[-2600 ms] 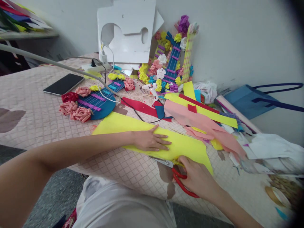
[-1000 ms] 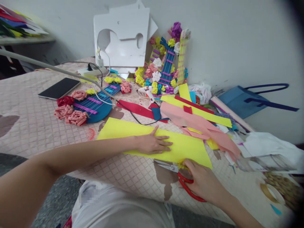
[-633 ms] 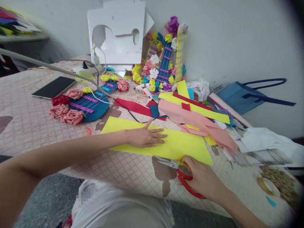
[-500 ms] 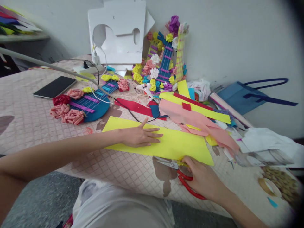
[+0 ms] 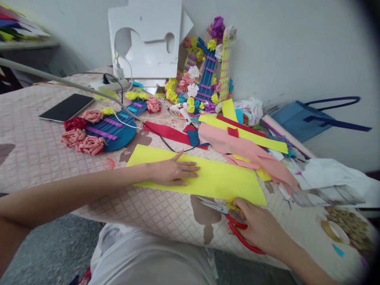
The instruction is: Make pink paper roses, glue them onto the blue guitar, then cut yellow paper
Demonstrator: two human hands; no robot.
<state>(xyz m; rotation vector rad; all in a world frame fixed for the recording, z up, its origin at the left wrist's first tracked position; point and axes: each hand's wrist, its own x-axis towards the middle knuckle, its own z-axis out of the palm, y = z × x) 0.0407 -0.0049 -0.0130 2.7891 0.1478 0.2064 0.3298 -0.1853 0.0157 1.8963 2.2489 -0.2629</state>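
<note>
Desk (image 5: 154, 208) under a quilted cloth, brown-stained in places, fills most of the view; white board (image 5: 162, 59) with cut-outs stands at its back edge, against the wall; yellow sheet (image 5: 221, 178) lies flat near the middle of the near edge, long side roughly along that edge; upright guitars (image 5: 208, 75) with paper flowers lean at the back edge, just right of the board; blue bag (image 5: 301, 120) sits further right along the back edge; pink strip (image 5: 228, 140) lies behind the sheet, towards the back edge, a narrower yellow strip (image 5: 258, 136) beside it; flat blue guitar (image 5: 115, 128) lies left of there, pink and red paper roses at its near left; red strip (image 5: 168, 132) lies between that guitar and the pink strip; tablet (image 5: 67, 107) lies towards the desk's left end.

Left hand (image 5: 173, 171) presses flat on the sheet's left half, fingers spread, gripping nothing; right hand (image 5: 261, 223) grips the scissors (image 5: 222, 208) by the red handles, at the sheet's near right corner; blades point left, beside the sheet's near edge; can't tell if they touch it; small yellow bit at the thumb, unclear what; glue gun (image 5: 182, 112) lies behind the red strip; tape roll (image 5: 331, 231) towards the desk's right end; turquoise scrap (image 5: 338, 250) just in front of it.
</note>
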